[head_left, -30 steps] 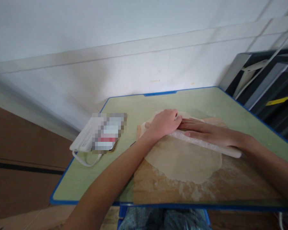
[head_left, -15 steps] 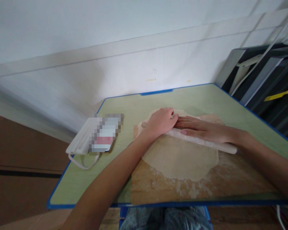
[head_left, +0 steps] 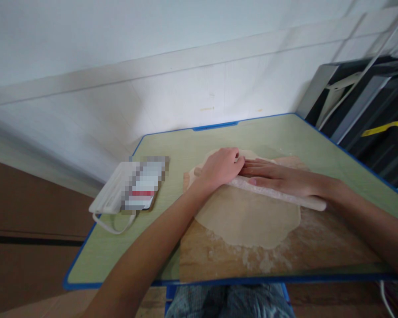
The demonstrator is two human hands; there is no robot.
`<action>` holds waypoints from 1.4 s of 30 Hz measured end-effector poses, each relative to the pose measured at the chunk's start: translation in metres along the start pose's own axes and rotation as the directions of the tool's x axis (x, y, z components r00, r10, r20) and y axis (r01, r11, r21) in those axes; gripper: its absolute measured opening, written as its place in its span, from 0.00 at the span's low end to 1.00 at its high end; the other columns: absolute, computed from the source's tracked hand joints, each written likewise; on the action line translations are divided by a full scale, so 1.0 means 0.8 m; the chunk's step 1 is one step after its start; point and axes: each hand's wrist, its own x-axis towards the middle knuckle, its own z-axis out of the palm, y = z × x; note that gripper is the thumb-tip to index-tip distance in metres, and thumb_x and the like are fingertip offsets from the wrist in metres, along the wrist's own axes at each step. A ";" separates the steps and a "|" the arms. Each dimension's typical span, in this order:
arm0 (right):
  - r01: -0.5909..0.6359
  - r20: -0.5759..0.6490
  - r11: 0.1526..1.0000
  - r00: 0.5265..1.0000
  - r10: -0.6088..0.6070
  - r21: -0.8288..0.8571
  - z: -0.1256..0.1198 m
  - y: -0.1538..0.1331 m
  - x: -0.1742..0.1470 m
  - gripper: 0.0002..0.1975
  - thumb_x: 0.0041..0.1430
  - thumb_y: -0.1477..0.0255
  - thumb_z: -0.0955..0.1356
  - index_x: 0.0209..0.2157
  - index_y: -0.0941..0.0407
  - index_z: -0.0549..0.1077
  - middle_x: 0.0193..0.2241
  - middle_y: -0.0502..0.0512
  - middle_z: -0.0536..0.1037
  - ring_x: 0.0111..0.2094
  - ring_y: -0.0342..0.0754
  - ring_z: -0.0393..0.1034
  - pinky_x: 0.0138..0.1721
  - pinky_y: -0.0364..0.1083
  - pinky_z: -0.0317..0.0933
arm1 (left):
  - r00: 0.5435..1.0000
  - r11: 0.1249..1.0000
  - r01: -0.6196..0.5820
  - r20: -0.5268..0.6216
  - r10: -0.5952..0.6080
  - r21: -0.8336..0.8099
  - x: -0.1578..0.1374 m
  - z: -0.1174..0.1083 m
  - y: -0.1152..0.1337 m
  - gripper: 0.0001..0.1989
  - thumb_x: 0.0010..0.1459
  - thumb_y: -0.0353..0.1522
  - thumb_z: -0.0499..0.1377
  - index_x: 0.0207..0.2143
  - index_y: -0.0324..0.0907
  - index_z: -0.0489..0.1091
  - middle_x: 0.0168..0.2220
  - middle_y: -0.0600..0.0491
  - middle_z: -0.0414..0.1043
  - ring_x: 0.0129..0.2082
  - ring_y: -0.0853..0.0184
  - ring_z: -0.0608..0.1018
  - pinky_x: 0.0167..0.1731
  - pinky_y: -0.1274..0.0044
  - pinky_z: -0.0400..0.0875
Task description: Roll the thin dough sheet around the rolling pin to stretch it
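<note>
A wide, thin sheet of dough (head_left: 248, 221) is spread over a floured wooden board (head_left: 205, 265). Across its far part lies a slim, flour-dusted rolling pin (head_left: 313, 203), slanting from upper left to lower right. My left hand (head_left: 223, 164) is closed over the pin's left portion, fingers curled; its grip is partly hidden by the back of the hand. Flat on the pin's middle rests my right hand (head_left: 281, 176), its fingers stretched out toward the left hand and touching it or very close.
A phone with a blurred screen (head_left: 144, 183) overlaps a white strapped object (head_left: 111, 187) on the left of the green table (head_left: 172, 150). Behind stands a white wall (head_left: 175, 97). Dark panels with a yellow strip (head_left: 383, 128) lean at the right.
The view has shifted very slightly. Both hands, the rolling pin and the dough keep nearly the same positions relative to each other.
</note>
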 end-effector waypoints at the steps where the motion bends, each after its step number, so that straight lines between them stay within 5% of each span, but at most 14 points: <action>1: 0.005 -0.002 1.000 1.000 -0.005 -0.002 0.000 0.001 0.000 0.29 0.63 0.54 0.54 0.59 0.54 0.59 0.62 0.55 0.57 0.64 0.50 0.43 0.64 0.57 0.34 | 1.000 1.000 0.000 -0.002 0.000 0.001 0.000 0.000 0.000 0.15 0.61 0.34 0.46 0.32 0.40 0.71 0.32 0.49 0.75 0.32 0.64 0.75 0.34 0.75 0.67; 42: 0.016 -0.011 1.000 1.000 -0.015 0.022 0.001 0.000 0.000 0.27 0.63 0.56 0.56 0.60 0.54 0.59 0.62 0.55 0.56 0.64 0.49 0.42 0.64 0.56 0.33 | 1.000 1.000 -0.002 0.011 0.002 0.005 0.000 -0.001 0.001 0.15 0.60 0.34 0.46 0.31 0.40 0.71 0.32 0.48 0.75 0.32 0.64 0.75 0.34 0.74 0.68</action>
